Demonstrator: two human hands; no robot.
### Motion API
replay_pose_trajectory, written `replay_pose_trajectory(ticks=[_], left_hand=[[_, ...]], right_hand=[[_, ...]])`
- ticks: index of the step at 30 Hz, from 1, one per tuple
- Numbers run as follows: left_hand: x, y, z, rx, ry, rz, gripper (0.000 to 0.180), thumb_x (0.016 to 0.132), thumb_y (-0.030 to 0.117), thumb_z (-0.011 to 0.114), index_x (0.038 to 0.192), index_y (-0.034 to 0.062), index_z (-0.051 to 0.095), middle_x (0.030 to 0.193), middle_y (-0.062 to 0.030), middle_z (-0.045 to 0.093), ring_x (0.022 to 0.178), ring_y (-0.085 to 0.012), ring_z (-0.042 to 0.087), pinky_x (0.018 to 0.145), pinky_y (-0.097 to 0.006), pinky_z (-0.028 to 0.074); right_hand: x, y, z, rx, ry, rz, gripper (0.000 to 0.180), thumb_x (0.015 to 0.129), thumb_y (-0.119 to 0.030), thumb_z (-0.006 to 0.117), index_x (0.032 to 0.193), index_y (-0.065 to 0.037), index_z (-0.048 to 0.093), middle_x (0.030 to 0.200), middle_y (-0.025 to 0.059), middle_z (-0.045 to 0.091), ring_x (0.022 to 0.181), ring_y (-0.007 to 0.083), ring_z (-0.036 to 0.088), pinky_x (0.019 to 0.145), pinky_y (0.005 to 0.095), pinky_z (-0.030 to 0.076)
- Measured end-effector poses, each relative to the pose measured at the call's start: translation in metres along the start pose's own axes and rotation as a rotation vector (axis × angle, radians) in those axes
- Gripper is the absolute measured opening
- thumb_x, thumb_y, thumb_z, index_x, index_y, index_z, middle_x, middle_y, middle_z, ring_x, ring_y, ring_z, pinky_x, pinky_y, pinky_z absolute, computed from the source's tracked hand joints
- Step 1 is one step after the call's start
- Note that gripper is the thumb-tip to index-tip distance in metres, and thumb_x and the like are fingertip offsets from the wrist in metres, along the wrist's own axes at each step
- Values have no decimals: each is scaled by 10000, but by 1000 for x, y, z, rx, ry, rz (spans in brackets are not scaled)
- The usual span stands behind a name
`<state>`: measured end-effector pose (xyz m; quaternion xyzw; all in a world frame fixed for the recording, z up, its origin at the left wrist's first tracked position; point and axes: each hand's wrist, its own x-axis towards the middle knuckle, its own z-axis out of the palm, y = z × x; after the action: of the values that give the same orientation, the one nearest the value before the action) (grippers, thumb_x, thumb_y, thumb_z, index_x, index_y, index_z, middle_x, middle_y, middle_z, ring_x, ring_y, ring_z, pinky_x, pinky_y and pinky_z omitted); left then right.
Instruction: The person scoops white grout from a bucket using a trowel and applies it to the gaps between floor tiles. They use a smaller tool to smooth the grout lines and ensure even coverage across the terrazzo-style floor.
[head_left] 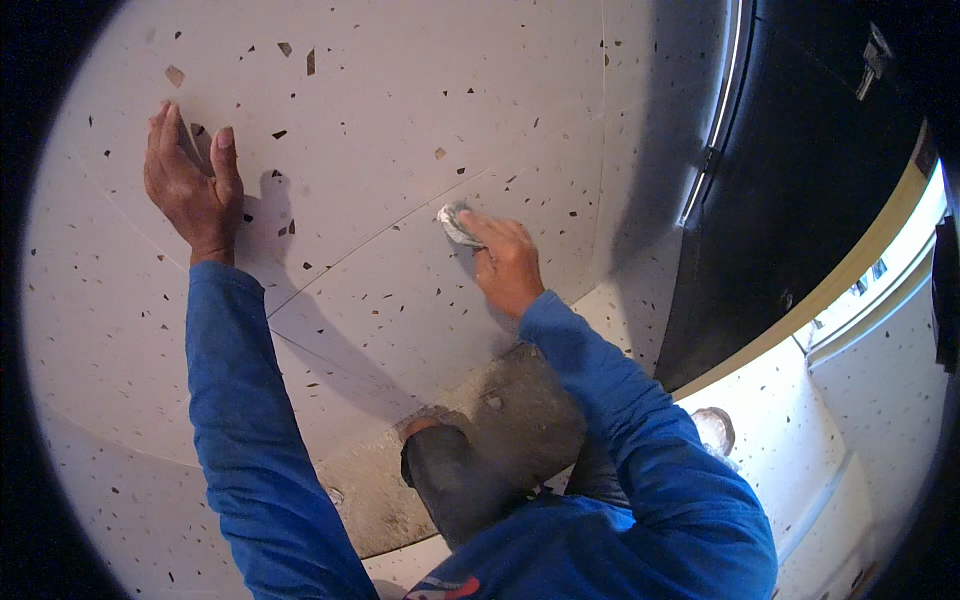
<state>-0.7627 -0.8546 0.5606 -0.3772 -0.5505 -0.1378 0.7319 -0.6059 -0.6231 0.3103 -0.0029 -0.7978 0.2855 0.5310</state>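
Observation:
My left hand (192, 185) rests flat, fingers spread, on a white speckled terrazzo wall (400, 120) at the upper left. My right hand (505, 260) grips a small crumpled grey-white cloth (456, 222) and presses it against the same wall, close to a thin joint line between two panels. Both arms wear blue sleeves that come up from the lower edge.
A black door (800, 190) with a metal edge strip (712, 130) stands at the right. Below is a grey unfinished patch of floor (520, 420), with my knee (450, 470) and a foot (715, 428) on it. White speckled steps (870, 420) lie at the lower right.

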Motion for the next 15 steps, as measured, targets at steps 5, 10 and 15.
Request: replay_pose_trajectory(ticks=[5, 10, 15], left_hand=[[0, 8, -2, 37, -2, 4, 506, 917, 313, 602, 1312, 19, 483, 1332, -172, 542, 1273, -337, 478, 1060, -445, 336], [-3, -4, 2, -61, 15, 0, 555, 919, 437, 571, 1332, 78, 479, 1363, -125, 518, 1310, -287, 437, 1084, -437, 288], [-5, -5, 2, -55, 20, -14, 565, 910, 442, 586, 1331, 81, 480, 1359, -119, 522, 1304, -282, 442, 1081, -430, 294]], right_hand=[[32, 12, 13, -274, 221, -119, 482, 747, 15, 576, 1215, -97, 607, 1221, 122, 612, 1090, 314, 561, 932, 447, 421], [-53, 22, 30, -140, 4, -80, 451, 763, 1, 582, 1203, -93, 618, 1177, 125, 634, 1046, 315, 587, 925, 456, 428], [-8, 22, -18, -15, 154, 516, 400, 790, -7, 587, 1187, -42, 615, 1149, 187, 636, 1004, 385, 593, 897, 448, 454]])
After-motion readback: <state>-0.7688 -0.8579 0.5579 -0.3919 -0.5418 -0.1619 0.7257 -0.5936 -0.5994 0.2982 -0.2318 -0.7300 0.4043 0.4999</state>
